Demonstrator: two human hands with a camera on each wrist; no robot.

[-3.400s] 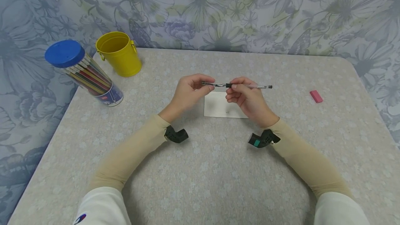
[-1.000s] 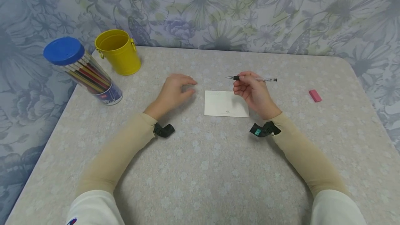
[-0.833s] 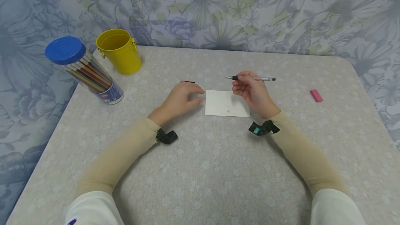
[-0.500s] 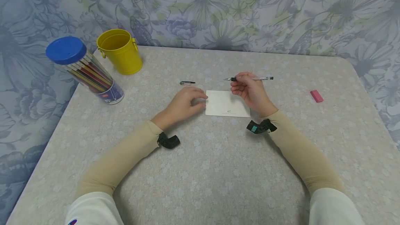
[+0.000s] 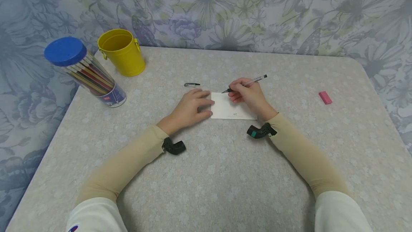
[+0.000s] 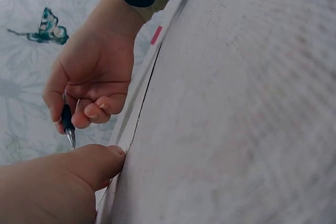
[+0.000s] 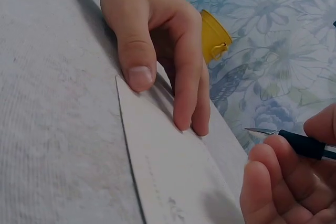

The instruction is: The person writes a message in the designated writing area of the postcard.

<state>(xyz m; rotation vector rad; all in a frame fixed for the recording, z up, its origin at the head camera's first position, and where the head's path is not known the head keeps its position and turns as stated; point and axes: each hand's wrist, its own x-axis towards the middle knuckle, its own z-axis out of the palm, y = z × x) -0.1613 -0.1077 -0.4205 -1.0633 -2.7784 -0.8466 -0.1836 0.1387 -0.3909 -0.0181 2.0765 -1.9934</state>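
A small white card (image 5: 222, 108) lies flat on the table with faint print near its lower edge. My right hand (image 5: 248, 94) grips a clear-barrelled pen (image 5: 257, 79) with a black grip, tip pointing down and left over the card's upper edge. In the right wrist view the pen's metal tip (image 7: 260, 130) shows apart from the card. My left hand (image 5: 190, 108) lies at the card's left edge; its thumb (image 7: 139, 74) and fingertips touch the edge there. The pen cap (image 5: 192, 85) rests on the table beyond my left hand.
At the back left stand a yellow bucket (image 5: 125, 60) and a clear tube of pencils (image 5: 93, 76) with a blue lid (image 5: 65, 51). A pink eraser (image 5: 325, 97) lies at the right. A floral-papered wall (image 5: 225, 13) borders the table's back edge.
The pen, at first held in both hands, came apart from its cap, which now lies on the table. My left hand moved to the card; my right hand brought the pen leftward and tilted its tip down.
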